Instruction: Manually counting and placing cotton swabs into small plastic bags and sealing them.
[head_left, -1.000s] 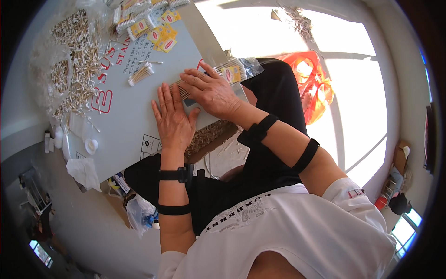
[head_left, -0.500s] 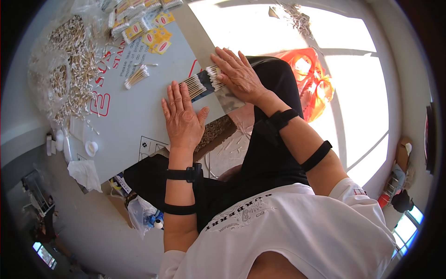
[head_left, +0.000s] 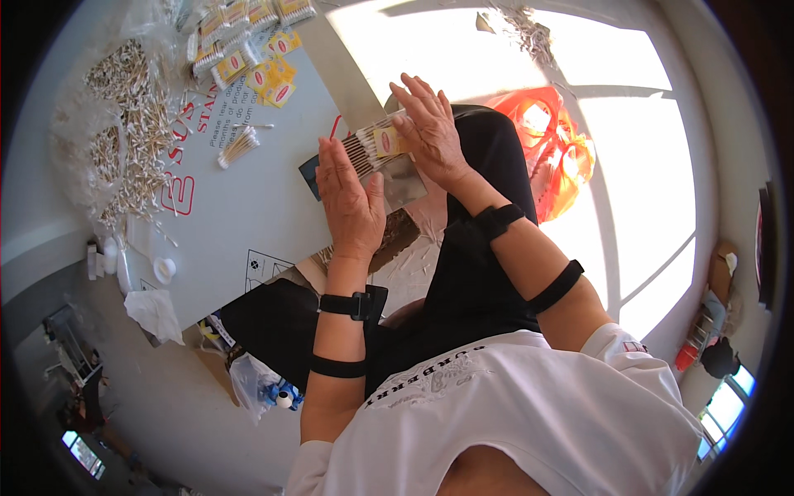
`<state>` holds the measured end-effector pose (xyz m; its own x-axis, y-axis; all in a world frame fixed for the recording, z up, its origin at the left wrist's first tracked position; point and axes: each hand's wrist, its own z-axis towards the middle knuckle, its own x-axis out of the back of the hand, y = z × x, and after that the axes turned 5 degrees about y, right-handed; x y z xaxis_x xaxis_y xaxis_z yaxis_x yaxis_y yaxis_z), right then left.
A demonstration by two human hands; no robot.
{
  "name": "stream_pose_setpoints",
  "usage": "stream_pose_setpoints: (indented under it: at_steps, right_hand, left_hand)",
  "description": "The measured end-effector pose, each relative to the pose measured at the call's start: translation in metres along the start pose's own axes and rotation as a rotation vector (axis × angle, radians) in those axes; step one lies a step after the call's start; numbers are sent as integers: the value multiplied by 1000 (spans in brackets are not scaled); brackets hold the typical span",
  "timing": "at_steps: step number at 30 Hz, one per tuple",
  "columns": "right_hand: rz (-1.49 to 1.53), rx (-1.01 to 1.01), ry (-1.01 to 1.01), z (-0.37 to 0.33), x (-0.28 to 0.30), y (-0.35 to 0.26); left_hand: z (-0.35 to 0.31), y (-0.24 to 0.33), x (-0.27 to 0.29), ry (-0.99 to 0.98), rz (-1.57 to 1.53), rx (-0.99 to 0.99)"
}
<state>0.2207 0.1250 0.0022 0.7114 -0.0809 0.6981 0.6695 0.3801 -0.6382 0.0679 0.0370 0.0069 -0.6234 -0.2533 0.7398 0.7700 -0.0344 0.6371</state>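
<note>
Swabs (head_left: pixel 361 155) lie near table edge (head_left: pixel 361 88) between left hand (head_left: pixel 351 198) and right hand (head_left: pixel 435 142), grips apart.

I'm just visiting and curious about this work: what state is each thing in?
Left hand: open, fingers extended
Right hand: open, fingers extended
Row of swabs: side by side, between the hands
Small swab bunch: fanned out, unwrapped
Loose yellow cards: overlapping
Clear bag: crumpled
Red bag: crumpled
White tissue: crumpled

A makeshift packing workshop, it seems: loose cotton swabs (head_left: pixel 136 149) heaped in a clear bag (head_left: pixel 73 132), filled swab packs (head_left: pixel 234 63) and yellow label cards (head_left: pixel 281 93) share one grey surface (head_left: pixel 240 198); a red plastic bag (head_left: pixel 556 169) sits on the sunlit floor (head_left: pixel 641 182).
</note>
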Motion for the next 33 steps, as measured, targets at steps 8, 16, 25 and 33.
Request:
stream_pose_setpoints:
  at_steps: [8,16,25,33]
  right_hand:
    - [1549,-1020,50,4,-21,24]
    - [1483,-1054,30,4,-26,14]
    - [1437,-1034,10,2,-25,11]
    - [1482,-1041,-27,4,-16,9]
  left_hand:
    - [28,8,-14,309,-879,244]
    - [31,20,-22,388,-948,290]
    - [35,37,-39,461,-1057,329]
    - [36,36,-42,472,-1053,311]
